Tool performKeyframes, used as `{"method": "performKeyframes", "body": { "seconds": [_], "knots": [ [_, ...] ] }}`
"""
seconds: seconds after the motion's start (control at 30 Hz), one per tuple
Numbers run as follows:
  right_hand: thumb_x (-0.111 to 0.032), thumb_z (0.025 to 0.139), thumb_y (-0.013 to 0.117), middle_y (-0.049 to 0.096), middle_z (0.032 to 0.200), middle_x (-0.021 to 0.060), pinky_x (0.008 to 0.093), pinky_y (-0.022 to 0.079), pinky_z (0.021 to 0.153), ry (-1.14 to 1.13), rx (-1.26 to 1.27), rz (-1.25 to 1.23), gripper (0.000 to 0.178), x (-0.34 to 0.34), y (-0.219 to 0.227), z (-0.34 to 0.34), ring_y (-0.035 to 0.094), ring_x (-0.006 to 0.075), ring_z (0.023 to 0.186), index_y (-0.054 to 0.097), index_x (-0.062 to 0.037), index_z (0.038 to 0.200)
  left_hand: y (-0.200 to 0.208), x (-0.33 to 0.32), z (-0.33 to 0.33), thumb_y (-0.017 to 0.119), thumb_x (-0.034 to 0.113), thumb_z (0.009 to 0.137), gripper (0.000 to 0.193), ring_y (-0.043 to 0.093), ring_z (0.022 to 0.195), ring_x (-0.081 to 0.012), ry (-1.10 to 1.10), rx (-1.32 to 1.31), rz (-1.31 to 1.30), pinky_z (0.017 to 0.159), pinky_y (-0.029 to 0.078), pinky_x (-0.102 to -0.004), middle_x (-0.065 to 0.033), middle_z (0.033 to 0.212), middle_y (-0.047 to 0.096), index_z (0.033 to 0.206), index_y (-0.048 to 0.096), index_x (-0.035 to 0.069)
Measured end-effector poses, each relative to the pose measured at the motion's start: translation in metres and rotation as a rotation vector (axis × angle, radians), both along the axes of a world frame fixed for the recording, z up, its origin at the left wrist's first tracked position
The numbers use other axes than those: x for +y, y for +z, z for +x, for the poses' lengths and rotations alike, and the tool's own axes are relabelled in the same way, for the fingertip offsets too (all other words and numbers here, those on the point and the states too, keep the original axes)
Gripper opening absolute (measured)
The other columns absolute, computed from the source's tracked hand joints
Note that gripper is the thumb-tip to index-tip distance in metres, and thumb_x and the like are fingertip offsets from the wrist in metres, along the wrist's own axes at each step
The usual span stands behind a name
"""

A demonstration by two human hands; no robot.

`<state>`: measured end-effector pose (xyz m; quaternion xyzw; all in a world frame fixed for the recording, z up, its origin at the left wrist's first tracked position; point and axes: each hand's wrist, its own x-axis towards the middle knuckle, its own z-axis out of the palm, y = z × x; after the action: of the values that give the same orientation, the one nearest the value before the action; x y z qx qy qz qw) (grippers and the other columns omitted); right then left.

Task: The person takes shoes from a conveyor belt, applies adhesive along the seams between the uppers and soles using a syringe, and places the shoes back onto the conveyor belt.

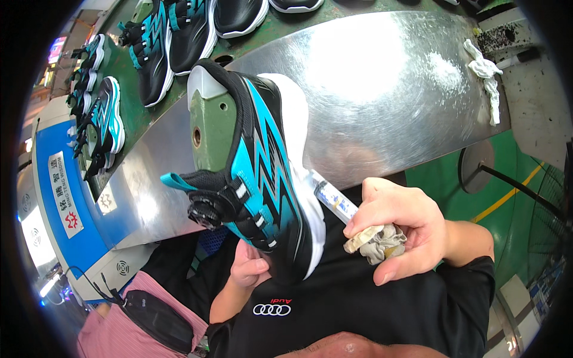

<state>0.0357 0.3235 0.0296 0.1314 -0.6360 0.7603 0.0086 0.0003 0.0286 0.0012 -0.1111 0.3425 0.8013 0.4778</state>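
In front of me a black and turquoise sports shoe with a white sole is tilted on its side, its toe toward me. A green shoe last fills its opening, and a black dial sits on its upper. My left hand is closed around the toe end, partly hidden behind the shoe. Between the thumb and fingers of my right hand is a clear syringe with blue markings, its tip at the edge of the white sole. A crumpled grey cloth is bunched in the same hand.
Beyond the shoe lies a shiny metal tabletop, with a twisted white rag at its right end. Several similar shoes stand on a green surface at the far left. A person in a pink shirt is at lower left, beside a blue-and-white machine.
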Motion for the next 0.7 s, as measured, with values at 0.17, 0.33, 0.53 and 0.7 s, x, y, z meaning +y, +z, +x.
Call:
{"method": "performKeyframes", "body": {
  "seconds": [0.17,0.33,0.53,0.7],
  "knots": [
    [-0.029,0.066,0.082,0.068,0.088,0.0047,0.0269,0.032,0.057,0.105,-0.091,0.058,0.051,0.011,0.027,0.012,0.04,0.0138,0.064,0.064,0.0012,0.102,0.0,0.023,-0.005,0.056,-0.005,0.067,0.08,0.044,0.124,-0.034,-0.063,-0.182,0.205,0.104,0.035,-0.0465,-0.0222,0.134,0.043,0.141,0.024,-0.001],
    [-0.033,0.067,0.082,0.068,0.081,0.0039,0.0277,0.029,0.057,0.078,-0.114,0.102,0.05,0.021,0.053,0.036,0.04,0.0141,0.059,0.065,0.0004,0.099,-0.016,0.05,-0.012,0.054,-0.009,0.071,0.065,0.046,0.121,-0.0323,-0.199,-0.295,0.45,0.103,0.036,-0.045,-0.0195,0.129,0.048,0.134,0.037,-0.003],
    [-0.032,0.068,0.081,0.068,0.084,0.0039,0.0283,0.028,0.057,0.103,-0.1,0.196,0.048,0.04,0.084,0.056,0.05,0.0129,0.058,0.064,-0.0016,0.101,-0.01,0.089,-0.023,0.056,-0.008,0.071,0.054,0.05,0.117,-0.0282,-0.36,-0.306,0.34,0.102,0.036,-0.0408,-0.0135,0.121,0.057,0.124,0.05,0.001],
    [-0.036,0.069,0.08,0.068,0.082,0.0034,0.028,0.028,0.057,0.012,-0.054,0.339,0.049,0.048,0.1,0.073,0.049,0.0131,0.058,0.064,-0.0019,0.1,-0.023,0.122,-0.026,0.056,-0.006,0.082,0.045,0.051,0.117,-0.0286,-0.335,-0.238,0.484,0.101,0.04,-0.0405,-0.0164,0.125,0.054,0.126,0.049,0.0]
  ]
}}
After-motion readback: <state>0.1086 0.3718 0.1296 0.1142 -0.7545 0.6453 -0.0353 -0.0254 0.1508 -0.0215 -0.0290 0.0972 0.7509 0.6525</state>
